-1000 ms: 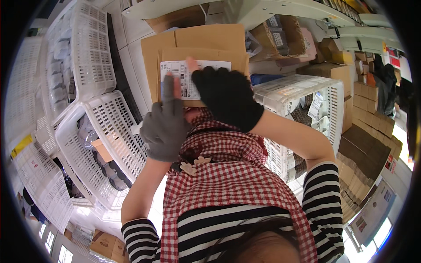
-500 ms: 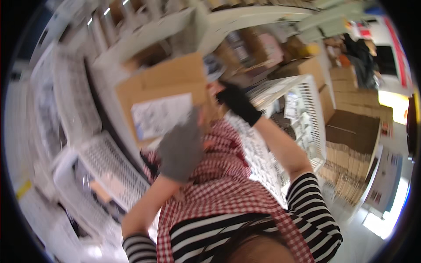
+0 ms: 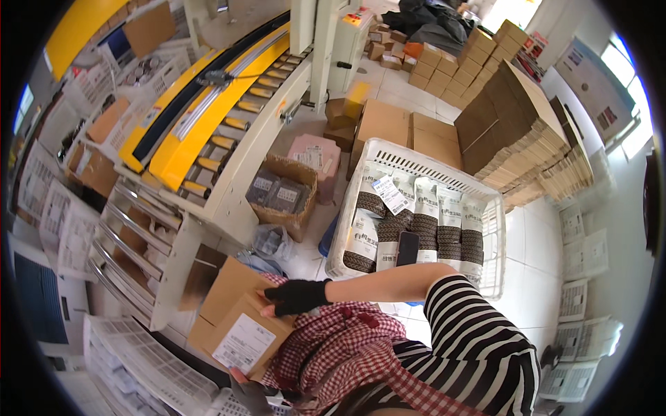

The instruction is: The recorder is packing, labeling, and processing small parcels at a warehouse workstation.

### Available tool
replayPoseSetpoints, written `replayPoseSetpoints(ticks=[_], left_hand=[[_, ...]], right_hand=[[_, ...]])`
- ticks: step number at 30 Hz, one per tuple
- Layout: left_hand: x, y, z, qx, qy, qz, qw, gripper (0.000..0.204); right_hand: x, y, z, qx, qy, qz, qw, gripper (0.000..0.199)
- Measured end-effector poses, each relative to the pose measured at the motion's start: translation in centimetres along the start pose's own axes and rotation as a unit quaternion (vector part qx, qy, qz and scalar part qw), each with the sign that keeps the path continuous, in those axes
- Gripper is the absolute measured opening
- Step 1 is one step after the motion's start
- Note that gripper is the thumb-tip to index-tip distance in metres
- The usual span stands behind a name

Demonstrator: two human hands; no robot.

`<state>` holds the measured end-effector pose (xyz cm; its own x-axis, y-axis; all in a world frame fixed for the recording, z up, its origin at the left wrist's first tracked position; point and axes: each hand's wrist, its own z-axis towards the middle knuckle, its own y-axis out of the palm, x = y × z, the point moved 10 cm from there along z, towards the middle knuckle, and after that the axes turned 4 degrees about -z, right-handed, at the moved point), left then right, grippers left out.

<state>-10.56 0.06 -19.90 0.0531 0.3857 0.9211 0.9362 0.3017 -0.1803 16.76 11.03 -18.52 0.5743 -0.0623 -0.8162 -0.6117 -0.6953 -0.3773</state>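
Observation:
A brown cardboard box (image 3: pixel 232 281) with a white label (image 3: pixel 244 342) on its face is tilted in front of my checked apron, at the lower left. My right hand (image 3: pixel 297 298), in a black fingerless glove, grips the box's upper right edge with fingertips on the cardboard. Below, my left hand (image 3: pixel 251 394) in a grey glove holds the bottom edge; its thumb tip shows there and its other fingers are mostly hidden. Right of my right forearm, a white plastic basket (image 3: pixel 494 239) holds several packed white-and-brown bags (image 3: pixel 424 215) and a dark phone (image 3: pixel 408 248).
A roller conveyor (image 3: pixel 132 249) leads to a yellow-topped machine (image 3: pixel 201 118) at the left. An open carton (image 3: pixel 305 211) of packets and a pink bin (image 3: pixel 319 156) stand beside it. Flat cardboard stacks (image 3: pixel 510 125) rise behind the basket. White crates (image 3: pixel 149 360) lie at the lower left.
My view has swung, bringing the machine and the whole basket into sight. The box sits lower and further left in the picture, still in both hands. The earlier frame is blurred.

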Motion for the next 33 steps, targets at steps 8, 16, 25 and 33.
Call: replayPoseSetpoints(ticks=[8,16,25,33], left_hand=[[8.3,8.9,-3.6,-0.114,0.083,0.206,0.968,0.040],[13.8,21.8,-8.5,-0.417,0.144,0.167,0.882,0.035],[12.5,19.6,-3.3,-0.328,0.107,0.124,0.930,0.036],[15.8,18.2,-3.6,-0.246,0.124,0.116,0.954,0.028]], right_hand=[[-1.1,-6.7,-6.8,0.061,-0.053,0.155,0.985,0.097],[2.9,-16.7,-24.5,0.022,0.185,0.128,0.974,0.089],[-4.5,-58.0,-37.1,0.564,0.206,-0.559,0.572,0.032],[-10.6,-60.5,-35.0,0.648,0.109,-0.588,0.472,0.028]])
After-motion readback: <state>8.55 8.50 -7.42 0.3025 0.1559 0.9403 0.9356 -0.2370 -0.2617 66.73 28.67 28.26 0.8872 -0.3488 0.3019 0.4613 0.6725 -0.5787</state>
